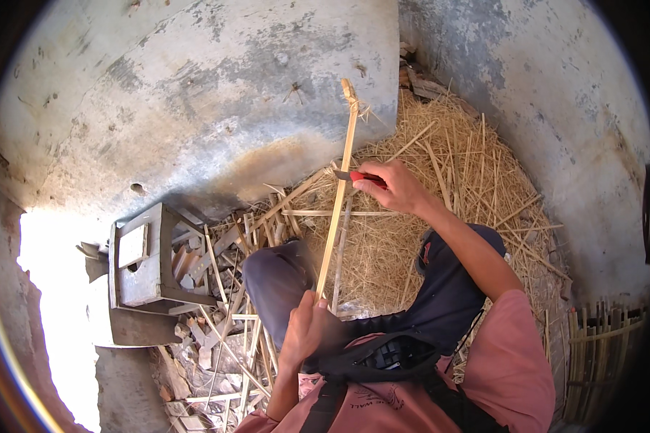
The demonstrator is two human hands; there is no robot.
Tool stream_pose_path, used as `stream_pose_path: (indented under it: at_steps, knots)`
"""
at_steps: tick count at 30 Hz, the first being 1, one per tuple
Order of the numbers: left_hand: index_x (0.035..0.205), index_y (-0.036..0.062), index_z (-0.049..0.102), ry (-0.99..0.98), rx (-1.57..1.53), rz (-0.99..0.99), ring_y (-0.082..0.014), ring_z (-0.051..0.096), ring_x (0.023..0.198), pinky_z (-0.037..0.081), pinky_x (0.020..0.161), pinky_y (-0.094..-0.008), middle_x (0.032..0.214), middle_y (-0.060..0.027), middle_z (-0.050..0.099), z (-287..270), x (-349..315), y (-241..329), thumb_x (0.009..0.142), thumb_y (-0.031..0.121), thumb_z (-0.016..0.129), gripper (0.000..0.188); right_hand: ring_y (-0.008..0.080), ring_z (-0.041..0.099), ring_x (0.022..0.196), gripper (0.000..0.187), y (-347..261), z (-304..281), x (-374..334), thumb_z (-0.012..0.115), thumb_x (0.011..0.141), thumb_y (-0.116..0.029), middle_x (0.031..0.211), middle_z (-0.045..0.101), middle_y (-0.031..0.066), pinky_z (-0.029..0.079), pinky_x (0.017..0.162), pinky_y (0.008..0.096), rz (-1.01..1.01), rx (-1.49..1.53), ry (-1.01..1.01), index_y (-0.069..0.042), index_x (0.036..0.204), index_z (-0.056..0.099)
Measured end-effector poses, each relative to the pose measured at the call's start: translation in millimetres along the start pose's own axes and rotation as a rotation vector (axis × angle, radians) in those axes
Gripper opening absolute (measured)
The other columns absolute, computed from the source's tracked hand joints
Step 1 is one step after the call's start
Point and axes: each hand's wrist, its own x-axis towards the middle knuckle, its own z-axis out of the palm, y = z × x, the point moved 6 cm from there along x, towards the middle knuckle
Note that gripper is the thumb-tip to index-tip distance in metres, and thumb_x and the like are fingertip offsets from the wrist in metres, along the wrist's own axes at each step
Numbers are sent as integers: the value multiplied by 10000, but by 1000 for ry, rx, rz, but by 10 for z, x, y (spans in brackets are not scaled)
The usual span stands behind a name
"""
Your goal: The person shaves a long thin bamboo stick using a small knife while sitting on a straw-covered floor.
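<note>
My left hand (305, 328) is closed round the lower end of a long pale bamboo strip (334, 224), close to my body. The strip slants up and away, with a rough, frayed knot at its far end. Above my knees, my right hand (395, 186) grips a knife (367, 178) with a red and black handle. The knife's short dark blade lies across the upper part of the strip and appears to touch it. Thin curled shavings hang near the knotted end.
Straw-like shavings (440, 166) heap on the floor ahead and to the right. A grey wooden box frame (143, 256) stands at the left among loose sticks and rubble. Weathered walls (224, 94) rise close around me. Bundled slats (603, 346) lean at the lower right.
</note>
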Motion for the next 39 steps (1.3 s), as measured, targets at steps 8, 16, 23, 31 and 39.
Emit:
stream_pose_path:
  at_steps: [8, 16, 23, 31, 39]
  knots:
    - [982, 9, 514, -13, -25, 38, -182, 440, 640, 406, 623, -386, 695, -110, 490, -2, -29, 35, 1153, 155, 501, 225, 157, 529, 530, 384, -43, -123, 30, 673, 1080, -396, 650, 623, 72, 406, 537, 352, -3, -52, 42, -25, 1044, 763]
    - [943, 36, 525, -123, -25, -27, -96, 479, 625, 398, 602, -300, 671, -17, 539, -17, -252, -72, 1180, 239, 486, 315, 142, 499, 530, 422, 536, -507, 94, 666, 1081, -411, 644, 635, 50, 368, 524, 340, 233, -90, 183, -9, 1114, 791]
    - [989, 7, 515, -115, 12, -49, -276, 595, 621, 466, 617, -411, 707, -139, 608, -30, -289, -117, 1115, 154, 575, 203, 156, 494, 544, 450, 556, -617, 29, 667, 1073, -433, 625, 600, 67, 366, 554, 367, 287, -139, 134, 1, 1078, 786]
    - [1074, 23, 573, 77, 58, -29, -62, 482, 622, 406, 568, -294, 641, 17, 548, 3, -63, 10, 1130, 231, 609, 218, 182, 552, 613, 451, 331, -434, -27, 661, 1068, -466, 695, 614, 78, 423, 617, 360, 251, -75, 15, -21, 1103, 726]
    - [1220, 10, 584, 141, 49, 48, -127, 524, 578, 404, 553, -338, 646, -71, 553, 123, 315, -15, 1117, 202, 623, 221, 242, 625, 660, 344, -103, -94, -107, 694, 1061, -372, 776, 661, 110, 476, 649, 392, 116, 18, -30, -32, 1115, 696]
